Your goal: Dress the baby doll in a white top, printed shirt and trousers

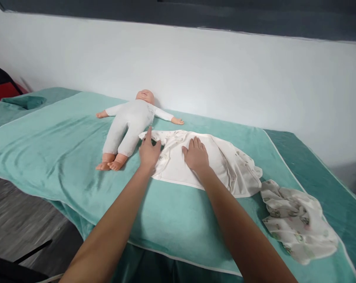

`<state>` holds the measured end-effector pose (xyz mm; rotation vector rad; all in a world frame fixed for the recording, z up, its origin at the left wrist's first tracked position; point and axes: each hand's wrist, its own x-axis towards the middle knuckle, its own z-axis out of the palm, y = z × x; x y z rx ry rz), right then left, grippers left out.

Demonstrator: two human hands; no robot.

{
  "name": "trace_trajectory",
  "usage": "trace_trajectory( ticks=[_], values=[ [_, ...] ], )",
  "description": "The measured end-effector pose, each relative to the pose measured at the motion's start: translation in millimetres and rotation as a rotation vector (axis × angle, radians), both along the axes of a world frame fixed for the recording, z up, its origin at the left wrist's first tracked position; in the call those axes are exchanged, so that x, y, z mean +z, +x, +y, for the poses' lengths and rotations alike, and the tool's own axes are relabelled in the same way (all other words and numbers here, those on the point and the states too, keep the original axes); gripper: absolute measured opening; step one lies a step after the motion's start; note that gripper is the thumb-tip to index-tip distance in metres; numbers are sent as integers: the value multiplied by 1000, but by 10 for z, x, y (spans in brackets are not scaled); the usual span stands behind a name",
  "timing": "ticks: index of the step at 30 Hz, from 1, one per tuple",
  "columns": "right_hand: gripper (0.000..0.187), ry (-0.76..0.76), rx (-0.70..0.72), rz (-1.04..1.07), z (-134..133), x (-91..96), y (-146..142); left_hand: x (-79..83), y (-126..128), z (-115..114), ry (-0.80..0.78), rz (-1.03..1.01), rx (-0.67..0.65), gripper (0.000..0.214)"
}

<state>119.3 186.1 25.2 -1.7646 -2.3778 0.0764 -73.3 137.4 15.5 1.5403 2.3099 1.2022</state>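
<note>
A white baby garment (213, 165) lies spread on a teal towel (63, 157) that covers the bed. My left hand (149, 151) rests on the garment's left edge, fingers stretched out and flat. Flat on the garment's middle lies my right hand (196, 154), fingers together and extended. A baby doll (127, 125) in a white suit lies on its back just left of the garment, head toward the wall.
A crumpled printed cloth (296, 220) lies at the right, near the bed's front edge. A folded teal cloth (24, 102) sits at the far left. The white wall (225, 78) runs behind the bed. Dark floor shows at the lower left.
</note>
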Motion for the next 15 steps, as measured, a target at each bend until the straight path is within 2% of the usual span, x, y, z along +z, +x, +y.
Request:
trace_trajectory(
  ticks=[5, 8, 12, 15],
  values=[
    [69, 6, 75, 23, -59, -7, -78, 9, -11, 21, 194, -138, -24, 61],
    [65, 2, 160, 34, -87, 5, -93, 31, 5, -36, 249, -146, 55, 56],
    [60, -1, 249, 42, -123, 18, -98, 97, 58, -159, 385, -50, 142, 47],
    [59, 11, 267, 46, -143, 21, -90, 131, 157, -345, 450, 124, 32, 36]
  ],
)
